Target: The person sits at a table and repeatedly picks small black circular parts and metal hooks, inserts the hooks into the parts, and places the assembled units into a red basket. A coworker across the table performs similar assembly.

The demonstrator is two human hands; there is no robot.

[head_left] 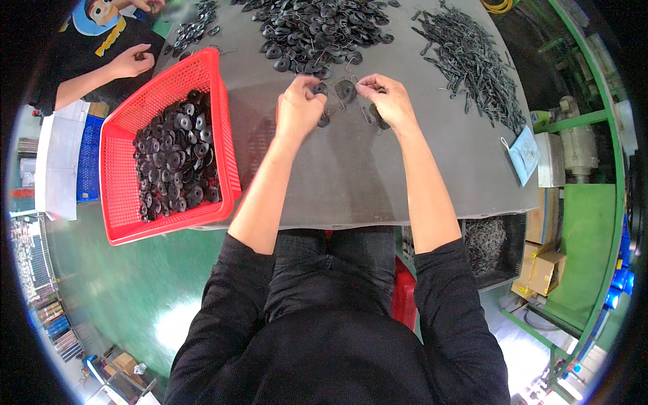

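Note:
Between my two hands, over the grey table, is a round black disc (345, 91) with thin bent wire near it. My right hand (391, 101) is closed, with its fingertips pinched at that disc's right edge. My left hand (299, 108) is also closed, its fingertips at a smaller dark disc (321, 88). Another black disc (324, 121) lies just below my left fingers. Beside my right palm rest a dark piece (379, 119) and a wire hook (368, 116), partly covered by the hand.
A large heap of black discs with wire hooks (317, 34) lies ahead. Long thin black parts (469, 64) are piled at far right, near a light blue pouch (524, 156). At left a red basket (226, 145) holds several black discs. Another person's hand (133, 61) is at far left.

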